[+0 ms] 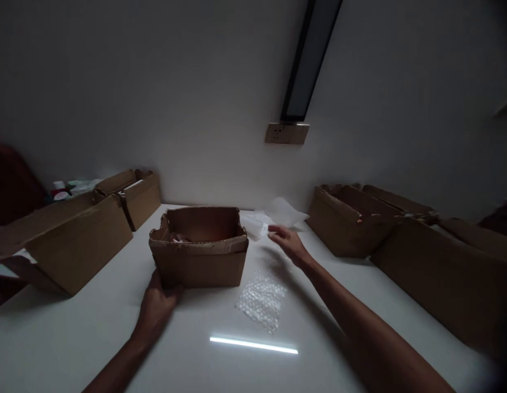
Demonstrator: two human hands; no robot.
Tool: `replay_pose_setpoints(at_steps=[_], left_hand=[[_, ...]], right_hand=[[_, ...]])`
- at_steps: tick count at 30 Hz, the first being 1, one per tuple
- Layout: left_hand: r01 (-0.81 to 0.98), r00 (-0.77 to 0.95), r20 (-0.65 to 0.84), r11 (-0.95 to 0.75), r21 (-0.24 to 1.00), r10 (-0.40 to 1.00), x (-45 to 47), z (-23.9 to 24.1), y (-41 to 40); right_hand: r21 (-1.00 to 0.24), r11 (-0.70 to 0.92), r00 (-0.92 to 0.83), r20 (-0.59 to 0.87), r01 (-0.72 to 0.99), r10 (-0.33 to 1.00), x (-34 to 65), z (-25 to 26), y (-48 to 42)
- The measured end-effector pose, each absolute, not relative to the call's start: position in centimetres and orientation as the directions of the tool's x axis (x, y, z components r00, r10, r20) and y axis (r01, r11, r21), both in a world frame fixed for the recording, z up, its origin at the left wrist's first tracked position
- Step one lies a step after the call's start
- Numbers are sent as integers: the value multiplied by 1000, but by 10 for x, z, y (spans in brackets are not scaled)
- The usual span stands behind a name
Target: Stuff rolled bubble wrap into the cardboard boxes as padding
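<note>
An open-topped brown cardboard box [201,267] is at the middle of the white table, its rim rough and worn. My left hand [158,300] grips its lower left corner, thumb along the front and the other fingers partly hidden at the side. Over the table right of the box, my right hand [289,244] is open with its fingers stretched out. Its fingertips are near white translucent wrapping [285,212] by the wall; whether they touch it I cannot tell. A sheet of bubble wrap [264,297] lies flat nearer to me. Shadow hides most of what is inside the box.
More open cardboard boxes stand at left, a long one [85,245] and a smaller one [145,199]. On the right are another box [339,226] and a larger one [437,278]. A wall socket [287,134] sits below a dark-framed panel [313,60].
</note>
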State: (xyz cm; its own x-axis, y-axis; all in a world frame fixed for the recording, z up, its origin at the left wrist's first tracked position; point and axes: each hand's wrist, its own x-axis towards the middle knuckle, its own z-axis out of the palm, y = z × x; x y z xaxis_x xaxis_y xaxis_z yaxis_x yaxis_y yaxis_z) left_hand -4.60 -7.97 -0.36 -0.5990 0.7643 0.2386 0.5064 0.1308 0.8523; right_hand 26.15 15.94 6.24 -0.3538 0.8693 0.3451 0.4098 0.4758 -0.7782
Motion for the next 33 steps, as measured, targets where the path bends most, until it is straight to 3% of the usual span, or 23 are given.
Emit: replay_pose_setpoints(at_steps=[3, 6, 9, 13, 15, 18, 21, 23, 26, 27, 29, 31, 33], left_hand=[[506, -608, 209, 171, 845, 766, -46, 1, -80], [522, -606, 196, 200, 829, 771, -44, 9, -83], [651, -590, 380, 140, 746, 712, -34, 9, -102], [870, -346, 701, -66, 488, 624, 0, -8, -150], [867, -142, 654, -226, 445, 743, 26, -15, -171], [730, 37, 459, -338, 595, 887, 70, -10, -181], [514, 69, 237, -238, 824, 969, 103, 6, -163], [425, 40, 123, -128, 896, 992, 115, 12, -145], [471, -23, 62, -44, 881, 998, 122, 10, -123], [515, -35, 54, -29, 857, 998, 122, 8, -118], [602, -49, 47, -8, 798, 998, 122, 3, -112], [663, -46, 63, -17, 748, 997, 122, -1, -112], [706, -42, 150, -77, 704, 988, 122, -1, -115]], right_hand=[[-700, 567, -586, 258, 434, 768, 287, 49, 81], [-452, 756, -726, 285, 473, 625, 297, 31, 15], [-358, 779, -715, 324, 514, 620, 299, 24, -15], [-560, 660, -690, 203, 500, 695, 312, 44, -33], [-699, 533, -705, 59, 476, 707, 319, 60, -47], [-854, 327, -747, -103, 405, 656, 324, 74, -64], [-928, 214, -763, -102, 304, 639, 327, 66, -68], [-920, 239, -682, -41, 311, 730, 333, 55, -66], [-782, 418, -397, 239, 462, 886, 349, 42, -69], [-696, 500, -342, 368, 516, 865, 354, 40, -73], [-476, 672, -411, 543, 568, 732, 360, 37, -81], [-302, 786, -598, 520, 539, 610, 358, 35, -89], [-236, 815, -700, 421, 529, 576, 350, 32, -91]])
